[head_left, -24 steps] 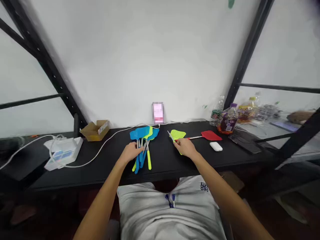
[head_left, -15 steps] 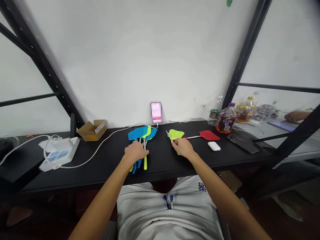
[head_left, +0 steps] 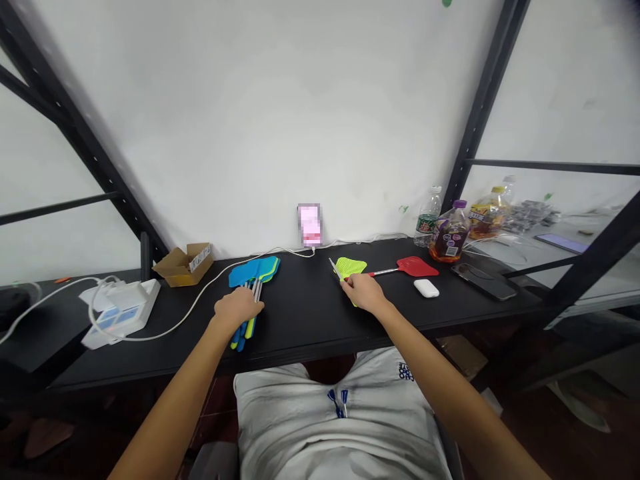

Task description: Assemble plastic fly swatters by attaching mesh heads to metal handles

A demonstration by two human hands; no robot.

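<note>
My left hand [head_left: 237,307] is wrapped around a bundle of fly swatters, with blue heads [head_left: 247,272] stacked above a yellow-green one. Their metal shafts and coloured handles [head_left: 245,333] pass beneath the hand, over the desk. My right hand [head_left: 365,292] is closed over the handle end of a red fly swatter [head_left: 417,267], whose head points right. Just beyond those fingers lies a yellow-green fly swatter [head_left: 351,267], its handle mostly hidden. A thin silver piece [head_left: 335,268] slants up-left from the right fingers; its kind is unclear.
A phone [head_left: 310,225] leans on the wall. At left are a small cardboard box [head_left: 184,265] and a white power strip [head_left: 123,313] with cables. On the right lie a white earbud case [head_left: 427,288], a dark phone [head_left: 483,282], and drink bottles [head_left: 451,233]. Metal posts flank the black desk [head_left: 300,313].
My left hand has moved left with the bundle, and the heads are now stacked more neatly. My right hand stays in about the same place.
</note>
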